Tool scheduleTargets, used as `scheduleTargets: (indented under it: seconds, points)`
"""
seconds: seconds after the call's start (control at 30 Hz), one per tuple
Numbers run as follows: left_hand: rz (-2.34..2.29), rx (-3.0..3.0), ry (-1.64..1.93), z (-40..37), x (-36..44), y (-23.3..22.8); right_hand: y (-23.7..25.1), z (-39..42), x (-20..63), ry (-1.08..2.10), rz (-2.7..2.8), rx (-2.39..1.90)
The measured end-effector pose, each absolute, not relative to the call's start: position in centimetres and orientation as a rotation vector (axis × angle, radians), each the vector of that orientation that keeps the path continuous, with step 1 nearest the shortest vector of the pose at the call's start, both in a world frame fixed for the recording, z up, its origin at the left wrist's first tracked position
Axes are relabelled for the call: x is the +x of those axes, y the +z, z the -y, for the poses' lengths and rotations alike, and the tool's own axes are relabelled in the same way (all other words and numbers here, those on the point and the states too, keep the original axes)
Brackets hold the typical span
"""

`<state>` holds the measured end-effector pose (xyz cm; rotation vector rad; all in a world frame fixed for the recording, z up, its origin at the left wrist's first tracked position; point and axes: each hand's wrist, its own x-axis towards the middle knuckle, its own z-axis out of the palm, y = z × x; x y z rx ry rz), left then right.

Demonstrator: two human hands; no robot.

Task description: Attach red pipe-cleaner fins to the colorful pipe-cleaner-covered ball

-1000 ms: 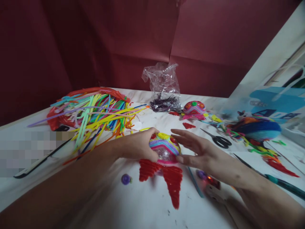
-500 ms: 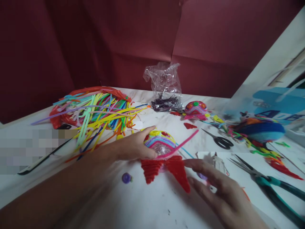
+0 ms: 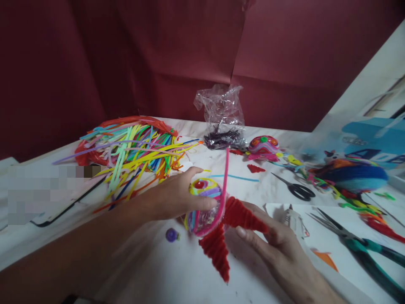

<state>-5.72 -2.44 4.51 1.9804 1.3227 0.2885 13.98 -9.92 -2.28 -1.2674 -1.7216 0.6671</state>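
Two hands are closed on one craft ball (image 3: 205, 207): its top is gripped by the left hand (image 3: 177, 196), its red fin (image 3: 243, 216) by the right hand (image 3: 272, 245), above the desk (image 3: 177, 270).

I see a white marbled table (image 3: 196, 270). On it lie a heap of coloured pipe cleaners (image 3: 133, 150) at the far left, a clear plastic bag (image 3: 223, 116) at the back, black scissors (image 3: 295, 190) and green-handled pliers (image 3: 357, 247) to the right, a small purple bead (image 3: 171, 234) near the front, and a loose blue pipe cleaner (image 3: 234, 177).
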Motion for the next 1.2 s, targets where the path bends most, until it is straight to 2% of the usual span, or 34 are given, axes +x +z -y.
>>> scheduleTargets:
  seconds: [0.27, 0.67, 1.1, 1.2]
  points:
    - [-1.396, 2.308, 0.173, 1.4, -5.3, 5.0, -1.7, 9.5, 13.7, 0.923, 1.772, -1.175]
    - [-1.376, 2.321, 0.072, 0.5, -4.8, 5.5, -1.6, 9.6, 13.6, 0.702, 1.806, -1.387]
    - [-1.269, 2.178, 0.012, 0.1, -4.6, 5.9, -1.6, 9.7, 13.8, 0.633, 1.846, -1.384]
    - [-1.245, 2.154, 0.01, 0.2, -4.5, 5.9, -1.6, 9.8, 13.7, 0.71, 1.833, -1.364]
